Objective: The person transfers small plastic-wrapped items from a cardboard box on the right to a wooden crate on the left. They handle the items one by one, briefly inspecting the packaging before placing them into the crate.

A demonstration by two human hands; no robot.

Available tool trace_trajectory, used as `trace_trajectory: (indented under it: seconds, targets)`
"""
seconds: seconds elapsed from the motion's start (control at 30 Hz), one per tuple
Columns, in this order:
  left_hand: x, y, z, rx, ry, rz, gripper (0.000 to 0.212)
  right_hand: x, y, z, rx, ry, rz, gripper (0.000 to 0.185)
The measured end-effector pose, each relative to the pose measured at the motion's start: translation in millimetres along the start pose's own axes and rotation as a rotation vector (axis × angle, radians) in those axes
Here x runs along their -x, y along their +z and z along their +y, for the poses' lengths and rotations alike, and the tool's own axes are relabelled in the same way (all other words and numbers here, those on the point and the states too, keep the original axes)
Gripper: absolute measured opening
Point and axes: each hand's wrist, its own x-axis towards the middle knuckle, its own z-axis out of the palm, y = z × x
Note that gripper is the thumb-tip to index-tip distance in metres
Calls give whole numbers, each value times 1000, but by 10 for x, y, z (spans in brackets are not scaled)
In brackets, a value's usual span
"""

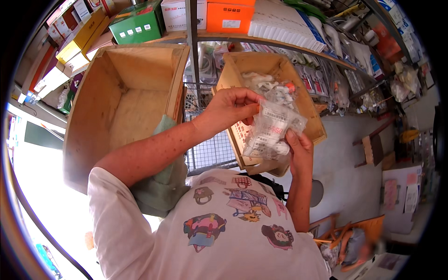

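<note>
My left hand [232, 106] pinches the upper left corner of a clear plastic bag [271, 134] that bears printed writing. The bag's lower right side is gripped between the thumb and fingers of my right hand [299, 143]. Its contents are hard to make out. Behind and below the bag stands a wooden box [316, 122], holding bagged white fittings [267, 84] and a small orange piece [290, 87]. To the left is a larger wooden box [140, 105], with bare boards showing inside. A green cloth [159, 175] hangs over its near edge, under my left forearm.
A wire mesh basket [210, 150] is between the boxes. Beyond them, a shelf carries a green carton [140, 26], an orange carton [229, 17] and a row of white boxes [283, 26]. A wooden stool [372, 150] stands at right; another person [353, 245] sits lower right.
</note>
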Motion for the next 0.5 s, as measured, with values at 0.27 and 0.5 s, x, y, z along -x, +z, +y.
trace_trajectory:
  seconds: [0.27,0.5]
  targets:
    - [-2,-23,-76,33,43,56,17,49,-58,13,120,-58,-18,26]
    - [-8,-18,-64,27,31,63,17,89,-38,-35,173,-73,-2,27]
